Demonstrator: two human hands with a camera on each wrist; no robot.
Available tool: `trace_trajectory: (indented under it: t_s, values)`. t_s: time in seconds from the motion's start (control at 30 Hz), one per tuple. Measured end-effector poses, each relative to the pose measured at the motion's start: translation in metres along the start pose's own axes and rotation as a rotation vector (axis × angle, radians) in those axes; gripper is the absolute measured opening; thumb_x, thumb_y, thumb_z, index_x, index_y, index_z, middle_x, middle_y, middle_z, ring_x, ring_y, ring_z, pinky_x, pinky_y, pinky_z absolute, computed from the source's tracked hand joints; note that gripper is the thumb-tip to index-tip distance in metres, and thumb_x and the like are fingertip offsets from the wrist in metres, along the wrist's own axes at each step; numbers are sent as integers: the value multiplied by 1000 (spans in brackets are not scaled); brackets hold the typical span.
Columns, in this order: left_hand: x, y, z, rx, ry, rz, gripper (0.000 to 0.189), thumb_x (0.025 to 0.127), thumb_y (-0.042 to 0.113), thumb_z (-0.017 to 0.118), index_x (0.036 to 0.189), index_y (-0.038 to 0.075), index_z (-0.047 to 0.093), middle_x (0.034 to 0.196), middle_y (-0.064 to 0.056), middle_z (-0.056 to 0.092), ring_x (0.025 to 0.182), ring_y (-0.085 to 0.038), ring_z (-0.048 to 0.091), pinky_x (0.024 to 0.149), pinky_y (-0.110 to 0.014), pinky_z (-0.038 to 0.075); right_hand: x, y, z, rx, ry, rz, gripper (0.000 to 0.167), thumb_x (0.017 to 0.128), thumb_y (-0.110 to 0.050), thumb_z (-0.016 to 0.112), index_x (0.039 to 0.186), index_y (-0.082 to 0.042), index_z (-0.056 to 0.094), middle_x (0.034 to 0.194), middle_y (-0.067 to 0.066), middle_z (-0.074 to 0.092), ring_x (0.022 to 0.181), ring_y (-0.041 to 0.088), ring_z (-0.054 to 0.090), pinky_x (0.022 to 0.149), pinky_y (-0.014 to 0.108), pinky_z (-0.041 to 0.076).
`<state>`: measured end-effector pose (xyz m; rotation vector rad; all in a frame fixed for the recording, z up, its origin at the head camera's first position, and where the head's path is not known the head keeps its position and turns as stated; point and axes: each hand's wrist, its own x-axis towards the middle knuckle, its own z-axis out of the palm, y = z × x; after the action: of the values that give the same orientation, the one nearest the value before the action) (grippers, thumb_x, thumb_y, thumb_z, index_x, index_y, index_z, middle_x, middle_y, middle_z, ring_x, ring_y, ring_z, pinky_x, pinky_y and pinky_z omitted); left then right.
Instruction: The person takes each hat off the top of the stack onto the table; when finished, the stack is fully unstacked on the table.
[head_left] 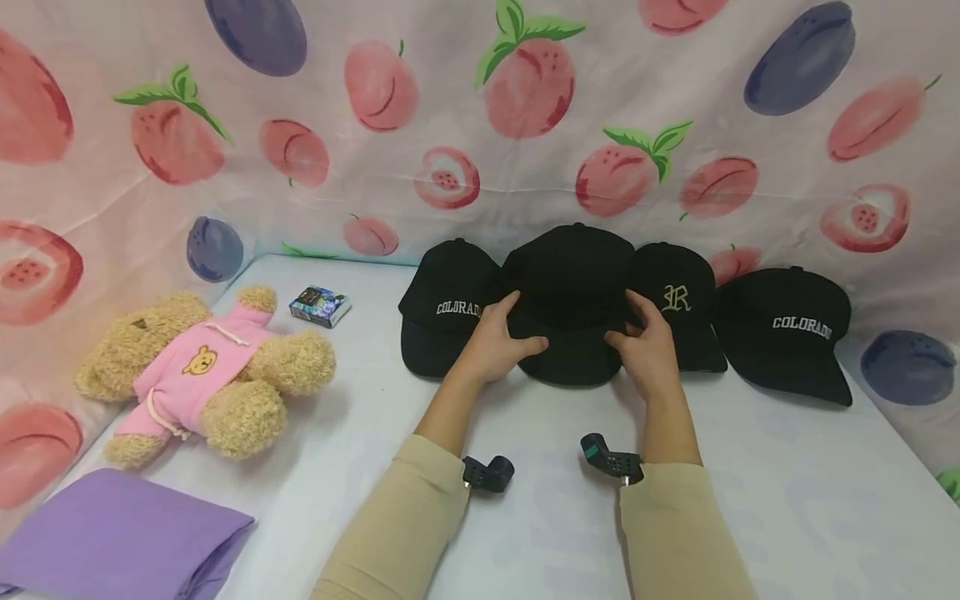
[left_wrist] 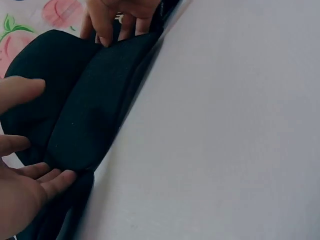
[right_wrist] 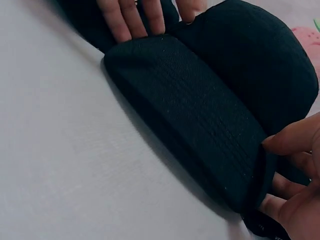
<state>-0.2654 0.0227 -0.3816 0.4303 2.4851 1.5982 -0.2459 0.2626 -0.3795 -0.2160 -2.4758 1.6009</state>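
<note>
- I see my left hand (head_left: 497, 340) holding the left end of the plain black cap's (head_left: 572, 283) brim (head_left: 573, 362), thumb curled over the top, fingers under the edge.
- My right hand (head_left: 647, 346) holds the brim's right end the same way: thumb above, fingers curled beneath.
- In the left wrist view, my left fingers (left_wrist: 55, 181) sit under the brim (left_wrist: 95, 110) edge; my right hand (left_wrist: 117, 17) shows at the far end.
- In the right wrist view, my right thumb (right_wrist: 292, 140) presses the brim (right_wrist: 190, 115) top, and my left fingers (right_wrist: 132, 17) lie at the opposite end.
- The plain black cap sits on the white bed surface (head_left: 750, 483), second from the left in a row of four caps near the fruit-print backdrop (head_left: 450, 125).
- Left of it, touching: a black COLORADO cap (head_left: 442, 312).
- Right of it, touching: a black cap with a gold letter (head_left: 675, 300), then a second COLORADO cap (head_left: 791, 329).
- Well apart on the left: a teddy bear in a pink hoodie (head_left: 202, 367), a small printed box (head_left: 320, 306), and a folded purple cloth (head_left: 120, 537).
</note>
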Motion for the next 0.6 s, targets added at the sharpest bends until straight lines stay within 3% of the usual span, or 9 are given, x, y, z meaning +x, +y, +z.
trace_trajectory:
  t_s: [0.23, 0.6]
  values:
    - [-1, 3, 1, -44, -7, -25, 86, 94, 29, 72, 165, 16, 26, 169, -14, 21, 154, -31, 28, 125, -52, 27, 2, 0, 4, -28, -32, -5, 77, 96, 0, 61, 164, -12, 27, 171, 13, 26, 150, 42, 37, 123, 50, 33]
    - [2, 6, 8, -55, 124, -101, 79, 93, 24, 68, 162, 7, 32, 166, -21, 25, 151, -37, 34, 124, -51, 31, 11, 5, 20, -75, -69, -49, 71, 101, -2, 54, 164, -8, 25, 169, 17, 29, 154, 38, 33, 125, 49, 29]
